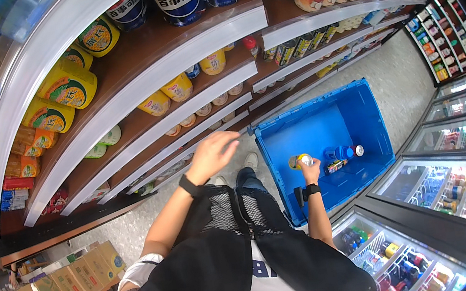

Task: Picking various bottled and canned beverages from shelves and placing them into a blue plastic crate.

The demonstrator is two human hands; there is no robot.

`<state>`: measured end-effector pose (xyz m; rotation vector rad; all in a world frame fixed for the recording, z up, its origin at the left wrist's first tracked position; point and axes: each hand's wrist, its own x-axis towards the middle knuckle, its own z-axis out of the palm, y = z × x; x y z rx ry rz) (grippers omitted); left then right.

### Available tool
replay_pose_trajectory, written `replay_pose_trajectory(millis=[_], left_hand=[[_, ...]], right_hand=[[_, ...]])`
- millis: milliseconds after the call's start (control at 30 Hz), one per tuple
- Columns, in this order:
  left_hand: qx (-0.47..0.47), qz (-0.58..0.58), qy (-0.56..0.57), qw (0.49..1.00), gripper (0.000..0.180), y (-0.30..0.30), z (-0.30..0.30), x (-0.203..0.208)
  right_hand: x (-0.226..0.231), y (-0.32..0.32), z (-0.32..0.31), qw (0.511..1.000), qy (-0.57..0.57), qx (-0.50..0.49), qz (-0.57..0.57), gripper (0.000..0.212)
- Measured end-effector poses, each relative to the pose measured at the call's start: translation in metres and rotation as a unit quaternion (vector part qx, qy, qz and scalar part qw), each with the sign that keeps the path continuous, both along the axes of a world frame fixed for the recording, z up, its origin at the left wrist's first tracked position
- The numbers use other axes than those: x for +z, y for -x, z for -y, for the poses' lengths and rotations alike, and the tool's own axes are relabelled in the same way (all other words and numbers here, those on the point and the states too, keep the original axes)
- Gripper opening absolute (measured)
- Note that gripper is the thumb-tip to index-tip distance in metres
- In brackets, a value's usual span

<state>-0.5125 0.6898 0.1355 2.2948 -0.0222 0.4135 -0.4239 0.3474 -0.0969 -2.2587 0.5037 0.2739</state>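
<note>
A large blue plastic bin point(308, 126) stands on the floor at front right. Over its inside, my right hand point(310, 170) is closed around a yellow drink can point(294, 162), whose silvery end faces up and right. Farther right in the bin lie a few drinks, among them a blue one point(336, 153) and a dark, colourful can point(336, 166). My left hand point(213, 154) is in the air between the shelves and the bin's left corner. Its fingers stretch loosely toward that corner, with nothing seen in them.
Curved shelves point(200, 37) of bottles and cans run across the front and left. Glass-topped coolers point(441, 187) with drinks line the right. Cardboard boxes point(79, 280) are stacked at lower left. My shoes point(251, 161) are close to the bin's left side.
</note>
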Motion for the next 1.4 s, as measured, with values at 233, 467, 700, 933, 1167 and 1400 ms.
replay_pose_trajectory(millis=[233,467,700,933,1167,1400], left_hand=[[0.179,0.066,-0.003,0.982,0.012,-0.006,-0.028,0.049],[0.146,0.042,-0.026,0.988,0.013,-0.034,-0.016,0.04],[0.057,0.034,-0.05,0.997,0.013,-0.077,0.007,0.034],[0.006,0.036,-0.072,0.997,0.014,-0.1,0.019,0.029],[0.003,0.064,-0.104,0.993,0.018,-0.104,0.017,0.033],[0.157,0.165,-0.151,0.962,0.044,-0.093,0.0,0.041]], right_hand=[[-0.089,-0.005,0.026,0.99,0.05,-0.085,-0.102,0.08],[-0.095,-0.025,0.001,0.995,0.036,-0.07,-0.069,0.081],[-0.105,-0.038,-0.008,0.991,0.061,-0.05,-0.104,0.083],[-0.097,-0.029,-0.009,0.988,0.047,-0.053,-0.135,0.083],[-0.069,-0.034,-0.013,0.996,0.078,-0.041,-0.001,0.083],[0.087,-0.089,-0.081,0.924,-0.309,-0.046,0.221,0.044]])
